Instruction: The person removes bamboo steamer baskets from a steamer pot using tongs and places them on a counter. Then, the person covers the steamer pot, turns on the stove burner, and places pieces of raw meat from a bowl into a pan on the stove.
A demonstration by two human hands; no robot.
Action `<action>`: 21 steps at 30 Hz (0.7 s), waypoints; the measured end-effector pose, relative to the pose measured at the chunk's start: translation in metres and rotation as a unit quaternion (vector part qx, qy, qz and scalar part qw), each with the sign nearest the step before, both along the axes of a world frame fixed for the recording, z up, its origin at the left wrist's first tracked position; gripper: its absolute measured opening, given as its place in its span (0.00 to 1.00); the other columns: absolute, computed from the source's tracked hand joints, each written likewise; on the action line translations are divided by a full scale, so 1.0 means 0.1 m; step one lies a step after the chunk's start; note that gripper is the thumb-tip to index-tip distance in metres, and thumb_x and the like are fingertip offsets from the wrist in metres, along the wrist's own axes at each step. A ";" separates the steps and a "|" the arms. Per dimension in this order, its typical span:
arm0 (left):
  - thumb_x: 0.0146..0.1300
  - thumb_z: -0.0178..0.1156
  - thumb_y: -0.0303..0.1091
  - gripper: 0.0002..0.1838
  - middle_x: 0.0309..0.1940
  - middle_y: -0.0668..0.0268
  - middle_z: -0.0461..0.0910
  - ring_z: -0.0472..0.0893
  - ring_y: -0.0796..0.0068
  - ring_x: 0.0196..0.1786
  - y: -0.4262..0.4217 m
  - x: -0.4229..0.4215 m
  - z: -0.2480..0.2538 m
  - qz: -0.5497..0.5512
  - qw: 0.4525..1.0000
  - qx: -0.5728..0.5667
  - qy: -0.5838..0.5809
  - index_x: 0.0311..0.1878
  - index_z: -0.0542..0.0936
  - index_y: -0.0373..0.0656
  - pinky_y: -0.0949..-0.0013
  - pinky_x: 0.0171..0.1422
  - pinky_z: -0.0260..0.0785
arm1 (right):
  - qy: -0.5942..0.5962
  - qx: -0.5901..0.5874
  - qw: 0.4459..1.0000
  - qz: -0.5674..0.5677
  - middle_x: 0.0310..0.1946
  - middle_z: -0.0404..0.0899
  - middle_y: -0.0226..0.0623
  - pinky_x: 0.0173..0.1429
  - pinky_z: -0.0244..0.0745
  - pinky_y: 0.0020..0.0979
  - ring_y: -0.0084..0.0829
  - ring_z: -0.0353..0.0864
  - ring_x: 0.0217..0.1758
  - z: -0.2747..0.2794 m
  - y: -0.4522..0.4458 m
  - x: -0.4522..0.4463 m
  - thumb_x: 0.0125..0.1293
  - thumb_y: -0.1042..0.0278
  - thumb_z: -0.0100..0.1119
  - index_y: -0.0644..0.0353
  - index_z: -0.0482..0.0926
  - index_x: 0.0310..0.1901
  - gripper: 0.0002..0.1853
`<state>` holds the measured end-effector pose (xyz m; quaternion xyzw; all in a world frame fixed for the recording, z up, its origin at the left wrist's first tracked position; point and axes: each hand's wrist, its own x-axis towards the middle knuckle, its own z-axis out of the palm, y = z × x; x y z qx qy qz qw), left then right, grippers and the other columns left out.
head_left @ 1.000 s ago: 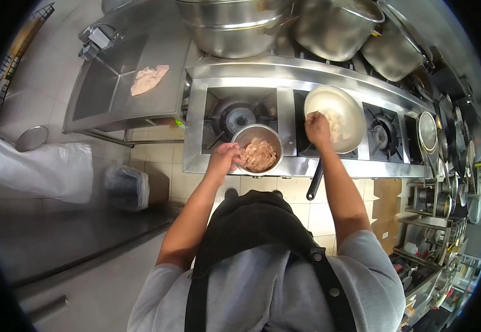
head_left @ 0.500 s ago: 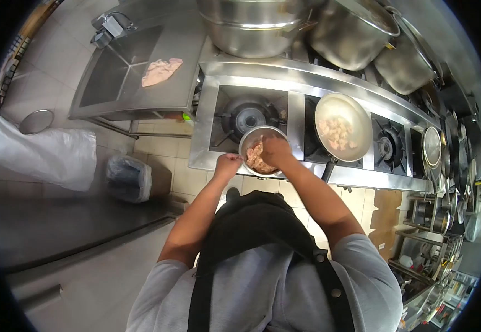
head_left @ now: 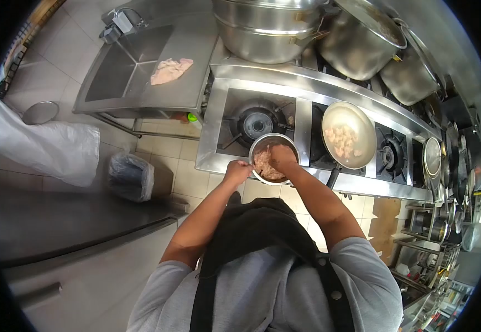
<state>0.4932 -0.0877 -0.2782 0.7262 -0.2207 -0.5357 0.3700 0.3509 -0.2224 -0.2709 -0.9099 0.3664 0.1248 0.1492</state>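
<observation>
A round metal bowl [head_left: 264,141] with chunks of raw meat [head_left: 263,166] sits at the stove's front edge, before the left burner. At its left rim is my left hand [head_left: 238,172], fingers pinched on the edge. My right hand [head_left: 282,157] is down inside the bowl, its fingers curled into the meat and partly hidden. To the right, a pale frying pan [head_left: 357,120] rests over the middle burner. Pale meat pieces [head_left: 342,141] lie in it, and its dark handle [head_left: 334,176] points toward me.
Large steel pots [head_left: 268,33] stand behind the burners. A sink counter [head_left: 188,47] with a pink cloth [head_left: 171,71] is at the left. A lined bin [head_left: 130,177] stands on the floor below. Pans and strainers [head_left: 432,157] hang at the right.
The view has shifted slightly, so the stove sits lower and further right. My right hand has moved within the meat, its fingers now curled in. My left hand stays at the bowl's rim.
</observation>
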 end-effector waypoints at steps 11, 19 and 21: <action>0.58 0.62 0.39 0.11 0.24 0.70 0.77 0.74 0.78 0.24 0.02 -0.01 0.08 -0.069 0.979 -0.056 -0.183 0.33 0.78 0.40 0.74 0.27 0.66 | -0.282 0.245 0.907 -0.195 0.31 0.81 0.42 0.42 0.72 0.31 0.34 0.80 0.34 0.86 -0.12 -0.32 0.49 0.64 0.67 0.68 0.79 0.38 0.18; 0.63 0.59 0.34 0.17 0.43 0.66 0.78 0.78 0.77 0.37 -0.40 -0.31 0.37 -0.001 0.962 -0.233 0.142 0.54 0.74 0.39 0.73 0.40 0.73 | -0.482 0.517 0.668 -0.232 0.36 0.80 0.33 0.48 0.74 0.25 0.23 0.79 0.38 0.70 0.11 -0.42 0.58 0.77 0.61 0.67 0.76 0.47 0.15; 0.65 0.58 0.32 0.15 0.42 0.68 0.78 0.77 0.81 0.37 -0.43 -0.33 0.37 -0.070 0.963 -0.226 0.125 0.53 0.75 0.39 0.75 0.40 0.72 | -0.479 0.423 0.742 -0.200 0.40 0.80 0.34 0.47 0.76 0.24 0.22 0.79 0.41 0.59 0.15 -0.36 0.60 0.77 0.60 0.64 0.74 0.50 0.16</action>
